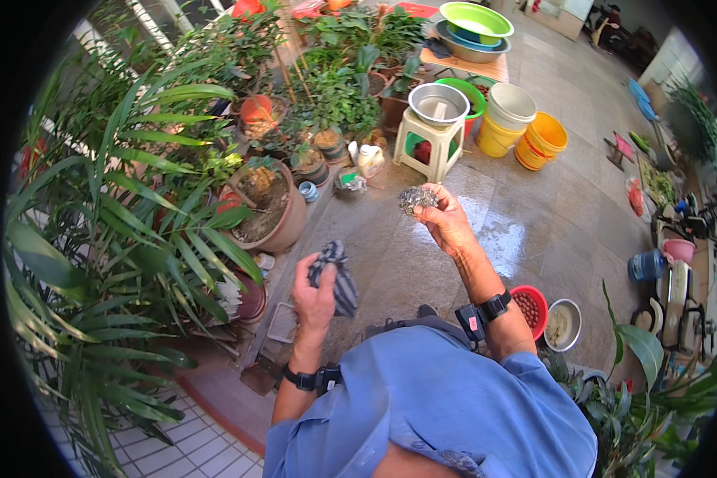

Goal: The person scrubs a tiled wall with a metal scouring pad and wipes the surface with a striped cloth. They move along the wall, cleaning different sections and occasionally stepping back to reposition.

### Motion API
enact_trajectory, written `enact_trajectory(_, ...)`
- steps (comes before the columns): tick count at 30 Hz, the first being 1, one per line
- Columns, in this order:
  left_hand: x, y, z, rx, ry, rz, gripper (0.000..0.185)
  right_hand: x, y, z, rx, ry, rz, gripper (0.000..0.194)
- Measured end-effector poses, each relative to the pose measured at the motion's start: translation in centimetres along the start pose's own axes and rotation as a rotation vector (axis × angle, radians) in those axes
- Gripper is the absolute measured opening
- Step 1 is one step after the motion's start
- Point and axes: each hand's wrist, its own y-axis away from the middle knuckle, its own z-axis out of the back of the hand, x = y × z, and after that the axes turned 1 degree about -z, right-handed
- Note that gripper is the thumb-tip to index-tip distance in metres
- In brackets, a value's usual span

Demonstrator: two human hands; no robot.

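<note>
My left hand point(314, 296) grips a dark striped cloth point(342, 281), whose lower end hangs down beside the fingers. Between the thumb and fingers of my right hand point(447, 220) is a grey metal scouring pad point(415, 201), held up over the tiled floor. The two hands are apart. Beyond the right hand, a shallow metal basin point(438, 103) rests on a beige plastic stool point(429, 140). A pale object lies inside that basin.
Potted plants point(269, 203) crowd the left side. Yellow buckets point(541, 140) stand right of the stool. Stacked basins point(477, 24) sit on a small table behind. Near my right elbow are a red bowl of round brown items point(529, 308) and a metal bowl point(563, 325).
</note>
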Motion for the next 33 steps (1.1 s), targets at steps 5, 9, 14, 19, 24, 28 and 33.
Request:
enact_trajectory(5, -1.3, -0.8, -2.3, 0.074, 0.124, 0.066, 0.036, -0.7, -0.4, -2.6, 0.013, -0.010, -0.106, 0.035)
enact_trajectory(9, -2.0, -0.8, -4.8, 0.078, 0.103, 0.077, 0.041, -4.3, -0.6, -3.6, -0.208, -0.096, -0.270, 0.033)
enact_trajectory(14, -1.5, 0.3, -8.7, 0.218, -0.174, -0.304, 0.054, -8.9, 1.0, -2.6, -0.206, -0.272, -0.441, 0.034)
enact_trajectory(19, 0.3, 2.3, -7.7, 0.143, -0.042, -0.160, 0.049, -9.8, 0.7, -0.9, -0.001, -0.165, -0.466, 0.034)
enact_trajectory(24, 2.4, 4.5, -4.0, -0.202, -0.129, 0.107, 0.062, -9.6, 0.1, -2.8, 0.240, 0.258, -0.547, 0.035)
enact_trajectory(28, 3.4, 7.5, -2.9, -0.229, 0.060, 0.311, 0.053, -11.2, 0.5, -5.2, 0.560, 0.296, -0.722, 0.050)
enact_trajectory(33, 4.2, 12.2, -2.2, -0.394, 0.147, 0.398, 0.043, -14.2, 1.3, -6.8, 0.803, 0.460, -0.766, 0.050)
